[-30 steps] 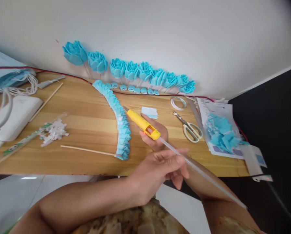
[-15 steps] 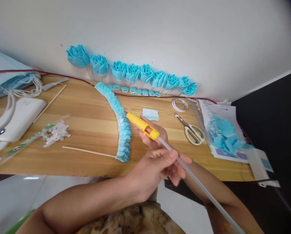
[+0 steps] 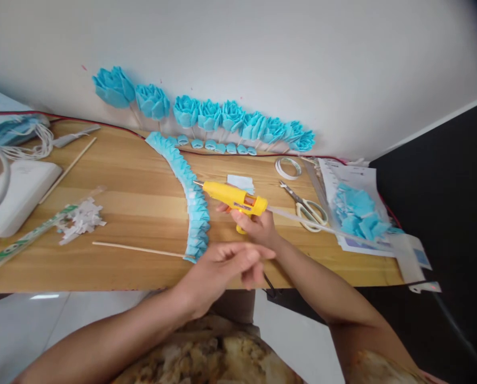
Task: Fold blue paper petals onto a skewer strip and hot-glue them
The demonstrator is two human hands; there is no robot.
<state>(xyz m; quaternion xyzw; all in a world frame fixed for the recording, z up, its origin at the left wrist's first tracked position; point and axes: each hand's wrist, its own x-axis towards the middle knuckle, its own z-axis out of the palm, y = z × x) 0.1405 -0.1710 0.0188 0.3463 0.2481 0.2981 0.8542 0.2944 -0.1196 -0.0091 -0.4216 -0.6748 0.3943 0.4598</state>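
Note:
My right hand (image 3: 254, 226) grips the handle of a yellow glue gun (image 3: 232, 196), held level over the wooden table (image 3: 134, 197) with its nozzle pointing left at a curved strip of folded blue paper petals (image 3: 190, 197). A long clear glue stick (image 3: 322, 224) juts out of the gun's back to the right. My left hand (image 3: 228, 264) hovers just below the gun at the table's front edge, fingers loosely curled and holding nothing.
Blue paper roses (image 3: 206, 114) lean along the wall. Scissors (image 3: 306, 205), a tape roll (image 3: 288, 168), a small blue paper stack (image 3: 240, 183) and a sheet with blue paper pieces (image 3: 356, 210) lie right. A wooden stick (image 3: 138, 249), white scraps (image 3: 78, 218) and a white box (image 3: 18, 194) lie left.
My left hand has let go of the glue stick and dropped towards the table edge. My right hand has turned the gun level, swinging the stick out to the right.

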